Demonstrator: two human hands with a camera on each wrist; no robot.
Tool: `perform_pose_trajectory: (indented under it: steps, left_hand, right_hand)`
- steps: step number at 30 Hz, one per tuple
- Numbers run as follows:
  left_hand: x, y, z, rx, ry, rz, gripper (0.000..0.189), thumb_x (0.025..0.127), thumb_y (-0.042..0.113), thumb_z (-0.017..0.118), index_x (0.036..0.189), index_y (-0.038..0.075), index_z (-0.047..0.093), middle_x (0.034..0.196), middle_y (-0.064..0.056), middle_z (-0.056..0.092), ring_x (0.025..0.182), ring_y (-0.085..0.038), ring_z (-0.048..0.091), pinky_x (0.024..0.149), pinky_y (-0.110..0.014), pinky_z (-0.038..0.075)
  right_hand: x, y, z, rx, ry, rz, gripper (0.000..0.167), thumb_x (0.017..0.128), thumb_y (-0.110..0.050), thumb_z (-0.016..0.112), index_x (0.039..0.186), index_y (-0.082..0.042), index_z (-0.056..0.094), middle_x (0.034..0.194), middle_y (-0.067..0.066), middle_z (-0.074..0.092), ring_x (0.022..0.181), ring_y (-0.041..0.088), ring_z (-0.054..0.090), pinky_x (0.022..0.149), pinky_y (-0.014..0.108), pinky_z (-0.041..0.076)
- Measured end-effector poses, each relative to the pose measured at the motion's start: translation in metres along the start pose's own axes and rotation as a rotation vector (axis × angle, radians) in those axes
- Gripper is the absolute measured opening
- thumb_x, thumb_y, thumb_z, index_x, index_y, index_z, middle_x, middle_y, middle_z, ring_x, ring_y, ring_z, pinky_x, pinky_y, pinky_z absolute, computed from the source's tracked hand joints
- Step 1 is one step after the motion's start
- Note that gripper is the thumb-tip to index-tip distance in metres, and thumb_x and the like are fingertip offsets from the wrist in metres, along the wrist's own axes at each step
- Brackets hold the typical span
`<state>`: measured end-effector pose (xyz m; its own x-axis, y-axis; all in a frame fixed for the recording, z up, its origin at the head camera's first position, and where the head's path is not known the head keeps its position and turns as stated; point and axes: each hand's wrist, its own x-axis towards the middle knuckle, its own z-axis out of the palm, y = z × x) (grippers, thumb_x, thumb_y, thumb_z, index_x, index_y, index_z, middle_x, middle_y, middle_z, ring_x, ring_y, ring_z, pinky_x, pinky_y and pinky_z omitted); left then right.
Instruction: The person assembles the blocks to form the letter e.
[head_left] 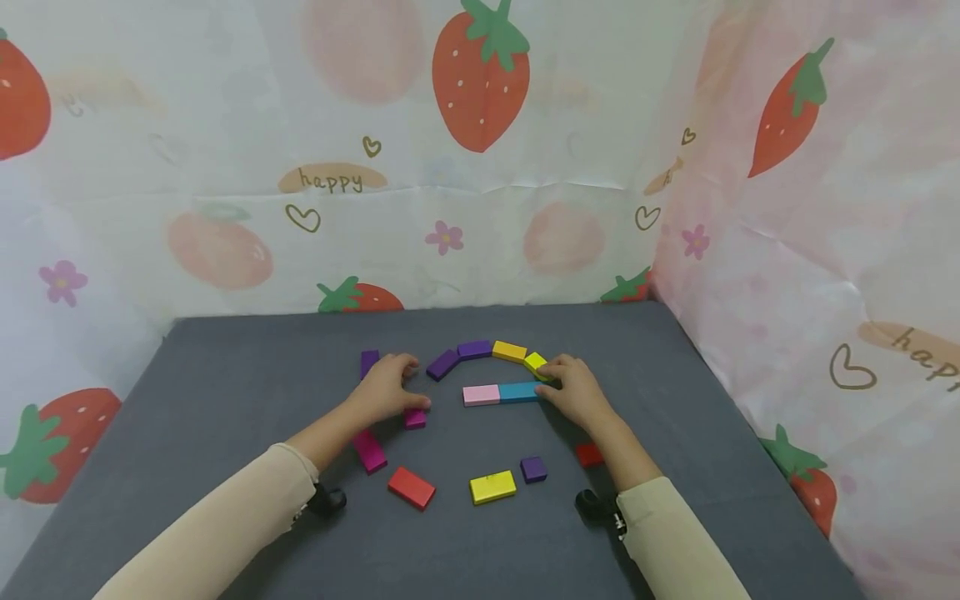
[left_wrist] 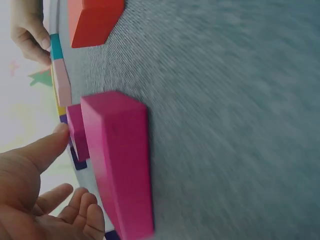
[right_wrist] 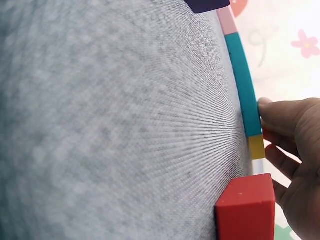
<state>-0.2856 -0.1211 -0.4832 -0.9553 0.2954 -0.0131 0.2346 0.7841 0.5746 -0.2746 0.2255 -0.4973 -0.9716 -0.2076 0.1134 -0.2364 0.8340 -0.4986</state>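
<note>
My left hand [head_left: 385,387] reaches over the left blocks with its fingers loosely spread. Its thumb tip is right at a small magenta block [head_left: 415,419]; a longer magenta block [left_wrist: 122,165] lies just in front of that hand. My right hand [head_left: 577,392] has thumb and fingertips at the lower end of a yellow block [head_left: 535,363], the right end of an arc. Two purple blocks [head_left: 474,350] and an orange block [head_left: 509,352] form the rest of it. Below the arc lie a pink block [head_left: 480,396] and a blue block [head_left: 519,392], end to end; the right thumb overlaps the blue one's end.
Nearer me on the grey table [head_left: 300,542] lie a red block [head_left: 412,488], a yellow brick [head_left: 492,487] and a small purple block [head_left: 533,470]. Another red block [head_left: 589,454] sits beside my right forearm. Beyond the left hand is a purple block [head_left: 368,362].
</note>
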Motion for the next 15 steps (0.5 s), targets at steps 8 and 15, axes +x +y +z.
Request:
perform_pose_trajectory:
  steps: [8, 15]
  left_hand:
    - [-0.01, -0.013, -0.026, -0.071, -0.028, 0.032, 0.071, 0.087, 0.034, 0.083, 0.144, 0.004, 0.053, 0.133, -0.018, 0.059, 0.123, -0.036, 0.057, 0.101, -0.052, 0.048]
    - [-0.013, -0.032, -0.05, -0.11, 0.018, 0.036, 0.067, 0.091, 0.033, 0.08, 0.145, 0.005, 0.052, 0.139, -0.02, 0.057, 0.129, -0.037, 0.054, 0.104, -0.055, 0.046]
  right_hand:
    - [0.0, -0.001, -0.001, -0.005, -0.001, 0.005, 0.039, 0.095, -0.02, 0.075, 0.13, -0.005, 0.07, 0.127, 0.013, 0.063, 0.119, 0.033, 0.054, 0.099, 0.048, 0.049]
    - [0.0, -0.002, -0.001, -0.001, -0.007, 0.009, 0.039, 0.095, -0.02, 0.075, 0.131, -0.005, 0.07, 0.128, 0.013, 0.063, 0.12, 0.033, 0.054, 0.099, 0.049, 0.049]
